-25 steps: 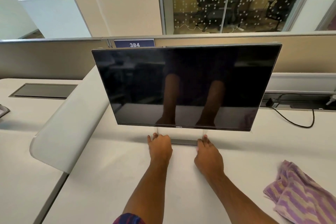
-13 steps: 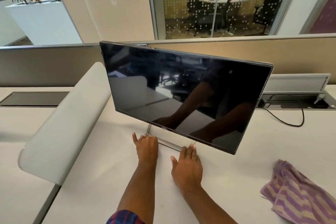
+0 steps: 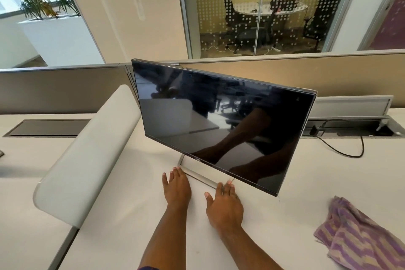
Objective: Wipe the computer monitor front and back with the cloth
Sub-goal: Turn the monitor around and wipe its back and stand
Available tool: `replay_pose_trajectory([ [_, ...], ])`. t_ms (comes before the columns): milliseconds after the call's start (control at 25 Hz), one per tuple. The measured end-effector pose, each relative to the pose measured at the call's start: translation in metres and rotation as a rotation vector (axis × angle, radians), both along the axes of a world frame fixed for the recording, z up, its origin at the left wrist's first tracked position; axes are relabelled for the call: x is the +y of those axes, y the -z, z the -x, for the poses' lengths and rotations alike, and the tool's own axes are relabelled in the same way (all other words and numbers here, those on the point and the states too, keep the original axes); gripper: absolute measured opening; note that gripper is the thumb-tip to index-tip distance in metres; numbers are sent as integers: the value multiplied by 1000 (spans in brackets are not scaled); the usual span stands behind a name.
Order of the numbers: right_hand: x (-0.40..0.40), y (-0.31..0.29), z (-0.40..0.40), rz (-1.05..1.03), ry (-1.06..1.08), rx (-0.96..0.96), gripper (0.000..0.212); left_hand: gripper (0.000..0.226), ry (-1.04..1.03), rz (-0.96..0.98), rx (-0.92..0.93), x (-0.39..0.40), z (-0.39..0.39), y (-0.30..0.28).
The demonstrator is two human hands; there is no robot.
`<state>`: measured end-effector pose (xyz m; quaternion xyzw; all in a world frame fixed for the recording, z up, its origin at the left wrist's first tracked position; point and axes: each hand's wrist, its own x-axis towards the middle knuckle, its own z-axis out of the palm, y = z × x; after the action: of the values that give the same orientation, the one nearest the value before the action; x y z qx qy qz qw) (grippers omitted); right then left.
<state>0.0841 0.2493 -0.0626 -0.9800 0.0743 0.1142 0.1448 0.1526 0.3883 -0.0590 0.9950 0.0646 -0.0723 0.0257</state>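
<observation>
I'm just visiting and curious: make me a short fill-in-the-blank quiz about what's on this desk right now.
1. Both hands, left hand and right hand, rest at the monitor's silver ____.
2. The striped cloth lies on the desk to the ____ of the monitor.
3. Neither hand holds the ____.
4. The screen is switched ____.

Missing words: base; right; cloth; off

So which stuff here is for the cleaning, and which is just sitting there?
For the job:
monitor
stand, under both hands
cloth, lying untouched
left hand
right hand

Just lying about:
cable
plug
plants
chairs behind the glass
</observation>
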Motion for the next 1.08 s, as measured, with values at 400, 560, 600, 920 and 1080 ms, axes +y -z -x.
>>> replay_pose_trajectory([
  [400, -64, 19, 67, 9, -259, -547, 26, 38, -167, 396, -274, -23, 83, -28],
  [560, -91, 8, 96, -110, -171, -609, 16, 38, -189, 449, -504, -46, 96, -68],
  [600, -99, 11, 100, -127, -151, -593, 26, 42, -181, 468, -570, -55, 100, -84],
  [920, -158, -4, 117, -451, 106, -577, 46, 16, 88, 585, -999, -114, 114, -188],
  [1080, -176, -16, 107, -722, 318, -580, 44, 33, 352, 514, -1064, -135, 104, -234],
])
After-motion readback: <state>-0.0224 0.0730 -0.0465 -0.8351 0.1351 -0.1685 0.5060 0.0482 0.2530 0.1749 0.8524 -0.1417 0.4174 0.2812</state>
